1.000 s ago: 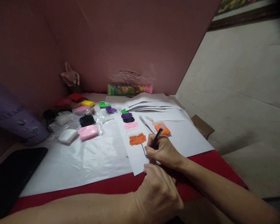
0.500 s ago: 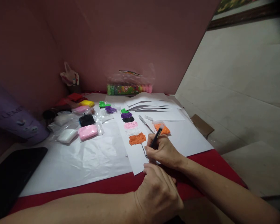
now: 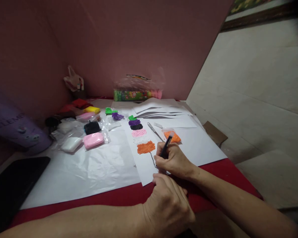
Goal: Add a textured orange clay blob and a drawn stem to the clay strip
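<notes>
A black pen (image 3: 166, 146) is gripped in my right hand (image 3: 175, 160), its tip low on a white sheet (image 3: 146, 170) beside a dark drawn line. Up that sheet runs a column of clay patches: orange (image 3: 146, 147), white, pink (image 3: 139, 133), black, purple and green. My left hand (image 3: 170, 205) rests at the sheet's near edge, just below my right hand, with its fingers curled; what lies under them is hidden. A metal tool (image 3: 154, 130) and an orange clay packet (image 3: 172, 136) lie beyond my right hand.
Clay packets, among them pink (image 3: 93, 140), white (image 3: 72, 144) and black (image 3: 92, 127), lie to the left. A black device (image 3: 22, 185) and a purple bottle (image 3: 20, 125) stand out at far left. Loose papers (image 3: 161, 109) and a bagged clay pack (image 3: 137, 95) are at the back.
</notes>
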Demonstrator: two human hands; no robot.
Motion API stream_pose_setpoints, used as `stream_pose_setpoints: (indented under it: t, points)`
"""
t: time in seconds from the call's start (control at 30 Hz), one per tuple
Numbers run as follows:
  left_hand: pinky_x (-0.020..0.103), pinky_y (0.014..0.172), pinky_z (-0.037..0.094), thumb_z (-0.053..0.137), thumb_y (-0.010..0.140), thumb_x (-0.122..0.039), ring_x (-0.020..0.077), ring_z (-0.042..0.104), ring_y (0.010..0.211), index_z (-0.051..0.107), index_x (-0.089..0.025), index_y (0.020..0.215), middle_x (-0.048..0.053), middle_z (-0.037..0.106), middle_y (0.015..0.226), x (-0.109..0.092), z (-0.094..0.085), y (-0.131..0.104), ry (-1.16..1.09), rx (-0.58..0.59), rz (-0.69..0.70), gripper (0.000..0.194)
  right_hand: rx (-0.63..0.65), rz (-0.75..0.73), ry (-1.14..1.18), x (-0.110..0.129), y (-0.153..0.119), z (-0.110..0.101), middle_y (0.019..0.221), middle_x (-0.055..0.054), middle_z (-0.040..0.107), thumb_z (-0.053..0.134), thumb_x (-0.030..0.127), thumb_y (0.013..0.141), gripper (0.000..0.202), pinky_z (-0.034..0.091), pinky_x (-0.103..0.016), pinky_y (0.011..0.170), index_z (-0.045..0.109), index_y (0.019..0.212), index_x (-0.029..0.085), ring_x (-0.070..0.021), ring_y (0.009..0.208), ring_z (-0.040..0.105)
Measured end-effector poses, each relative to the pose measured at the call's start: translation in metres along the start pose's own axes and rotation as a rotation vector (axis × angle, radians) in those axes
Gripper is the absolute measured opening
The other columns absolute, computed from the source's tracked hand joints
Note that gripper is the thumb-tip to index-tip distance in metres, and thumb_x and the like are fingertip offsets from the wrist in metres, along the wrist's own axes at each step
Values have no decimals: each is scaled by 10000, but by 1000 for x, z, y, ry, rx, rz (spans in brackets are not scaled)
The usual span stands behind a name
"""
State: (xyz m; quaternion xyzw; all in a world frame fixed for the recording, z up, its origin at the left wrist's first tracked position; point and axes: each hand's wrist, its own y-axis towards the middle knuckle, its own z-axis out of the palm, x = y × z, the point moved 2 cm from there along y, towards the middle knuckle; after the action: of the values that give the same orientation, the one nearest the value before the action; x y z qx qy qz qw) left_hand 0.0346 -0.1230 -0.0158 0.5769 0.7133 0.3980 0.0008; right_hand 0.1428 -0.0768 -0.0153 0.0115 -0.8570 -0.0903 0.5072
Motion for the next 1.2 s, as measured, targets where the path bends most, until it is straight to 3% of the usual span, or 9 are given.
stream_pose_setpoints:
  t: [0.27, 0.43, 0.53, 0.63, 0.73, 0.83, 1.0, 1.2]
  points:
    - [309, 347, 352, 603, 756, -171, 240, 577, 453, 545, -104, 558, 113, 620, 514, 1, 1, 1, -10, -18, 4, 217, 13, 16, -3, 2, 0, -1, 479, 58, 470, 513, 112, 678, 172, 347, -193, 434, 407, 574, 200, -79, 453, 451]
    - [306, 334, 353, 612, 755, -164, 194, 511, 375, 541, -114, 538, 65, 571, 448, 2, 0, 1, -28, -24, 4, 234, 4, 15, -17, 3, -1, -1, 486, 56, 468, 512, 118, 677, 159, 342, -193, 434, 421, 573, 195, -76, 455, 437]
    - [330, 361, 407, 597, 786, -194, 245, 591, 451, 611, -63, 615, 135, 649, 548, -2, -3, -2, -16, 3, 5, 216, 5, 17, 0, 2, 0, -1, 483, 61, 450, 514, 119, 676, 159, 330, -188, 423, 422, 569, 192, -68, 447, 408]
    - [386, 446, 487, 500, 875, -334, 332, 673, 636, 673, 26, 787, 245, 696, 737, -10, -5, -8, 10, 61, -29, 409, -6, 13, 21, 0, 0, -1, 476, 71, 424, 519, 112, 668, 169, 308, -183, 409, 412, 564, 192, -60, 437, 374]
    - [419, 495, 514, 406, 903, -457, 371, 682, 703, 683, 55, 843, 283, 689, 792, -17, -6, -13, 20, 91, -65, 585, 4, 27, 52, 0, 0, -2, 479, 75, 421, 530, 109, 668, 165, 308, -182, 411, 422, 572, 189, -59, 439, 372]
    - [427, 515, 518, 411, 894, -473, 391, 680, 744, 687, 57, 869, 305, 680, 829, -20, -5, -15, 16, 109, -66, 598, 14, 57, 86, 8, -2, -6, 486, 75, 428, 542, 123, 688, 150, 326, -185, 421, 446, 592, 187, -63, 443, 390]
    - [424, 519, 519, 432, 886, -453, 407, 675, 772, 689, 62, 893, 324, 667, 884, -19, -5, -14, 23, 134, -62, 576, -106, 60, 56, 26, -16, -15, 564, 42, 522, 557, 221, 786, 127, 398, -203, 479, 524, 670, 181, -87, 505, 478]
    - [417, 519, 522, 441, 882, -399, 398, 677, 771, 689, 66, 920, 316, 672, 883, -18, -7, -13, 7, 132, -62, 528, -283, 140, 116, 9, -39, -2, 588, 40, 522, 582, 287, 812, 150, 435, -221, 515, 515, 722, 187, -104, 538, 504]
